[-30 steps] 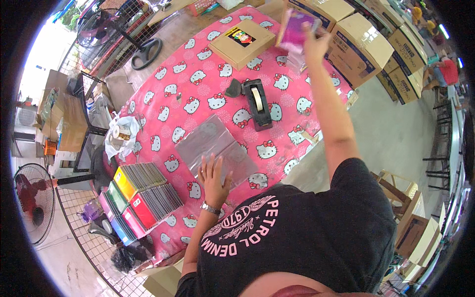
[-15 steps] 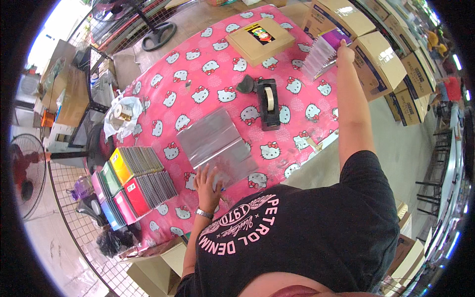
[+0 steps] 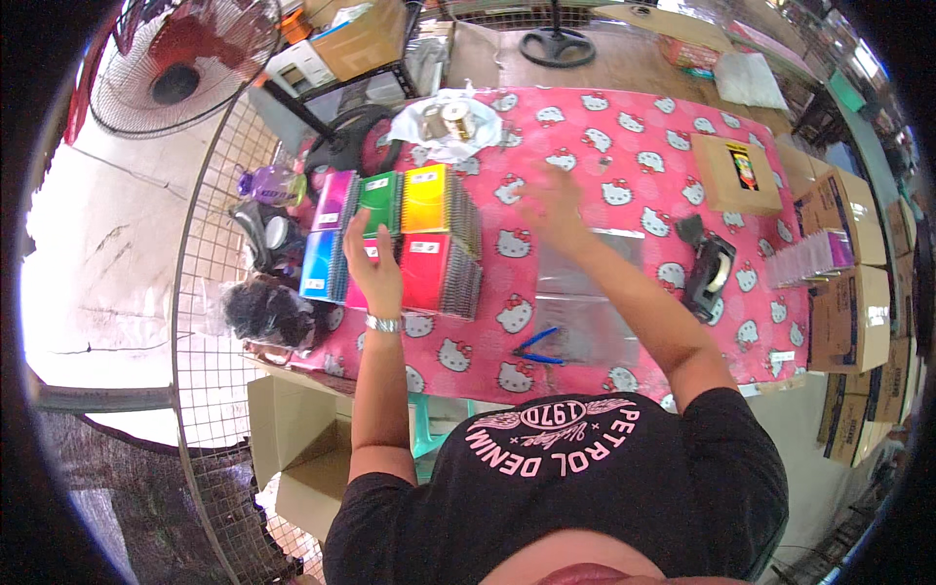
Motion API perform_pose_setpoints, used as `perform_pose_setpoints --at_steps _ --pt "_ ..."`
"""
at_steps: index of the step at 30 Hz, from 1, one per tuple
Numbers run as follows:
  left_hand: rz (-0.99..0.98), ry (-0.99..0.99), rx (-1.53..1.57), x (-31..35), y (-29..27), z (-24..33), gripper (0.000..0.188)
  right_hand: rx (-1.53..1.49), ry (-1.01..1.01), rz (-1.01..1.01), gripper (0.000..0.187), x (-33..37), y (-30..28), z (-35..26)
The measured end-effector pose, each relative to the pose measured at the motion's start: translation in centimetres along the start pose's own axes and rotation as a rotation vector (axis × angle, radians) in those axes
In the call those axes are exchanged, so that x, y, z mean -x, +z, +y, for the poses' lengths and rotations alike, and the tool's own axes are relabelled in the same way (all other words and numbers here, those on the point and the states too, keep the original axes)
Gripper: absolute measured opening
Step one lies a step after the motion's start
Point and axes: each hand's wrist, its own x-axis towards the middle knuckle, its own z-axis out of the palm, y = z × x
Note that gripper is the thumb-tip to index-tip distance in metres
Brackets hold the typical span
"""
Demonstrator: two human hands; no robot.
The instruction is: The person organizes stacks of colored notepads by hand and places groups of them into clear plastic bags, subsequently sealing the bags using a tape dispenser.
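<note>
My left hand (image 3: 375,273) lies over the pink notebooks (image 3: 357,295) at the left of the table, its fingers apart and the tips reaching the green notebook (image 3: 380,200). Around it stand stacks of spiral notebooks: a purple one (image 3: 333,200), a blue one (image 3: 320,263), a yellow one (image 3: 423,200) and a red one (image 3: 424,273). My right hand (image 3: 556,210), smeared by motion, is above the table between the notebooks and the tape dispenser (image 3: 710,278). Below it lie clear plastic sleeves (image 3: 585,322) and blue-handled pliers (image 3: 538,346).
A plastic-wrapped purple notebook bundle (image 3: 814,258) rests by cardboard boxes (image 3: 848,317) at the right. A flat brown box (image 3: 731,185) sits at the far right of the table. Spools in white plastic (image 3: 448,122) lie behind the notebooks; a fan (image 3: 175,83) stands at far left.
My right hand has let go of the purple notebook bundle at the right and swung left across the table. My left hand has moved from the plastic sleeves to the notebooks. The view has turned left.
</note>
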Motion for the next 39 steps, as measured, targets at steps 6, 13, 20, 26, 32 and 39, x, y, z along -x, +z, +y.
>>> perform_pose_setpoints --at_steps 6,13,20,26,32,39 --pt "0.038 0.014 -0.281 -7.2 -0.5 -12.6 0.024 0.052 0.362 -0.298 0.024 -8.8 13.1 -9.5" --pt "-0.373 -0.190 -0.497 -10.4 -1.4 -18.8 0.037 0.533 0.329 -0.447 0.062 -10.8 18.3 -14.2" --pt "-0.602 -0.197 -0.793 -11.3 -1.1 -14.9 0.062 0.541 0.567 -0.388 0.073 -11.2 18.5 -15.4" --pt "-0.655 -0.155 -0.824 -12.2 -1.1 -15.0 0.073 0.374 0.661 -0.424 0.064 -11.4 18.6 -16.2" --pt "-0.633 -0.184 -0.752 -12.5 -1.8 -14.6 0.067 0.352 0.842 -0.286 0.058 -11.4 19.2 -16.3" --pt "-0.341 -0.219 -0.482 -12.6 -2.5 -17.3 0.046 0.179 1.063 -0.297 0.047 -14.1 20.1 -16.0"
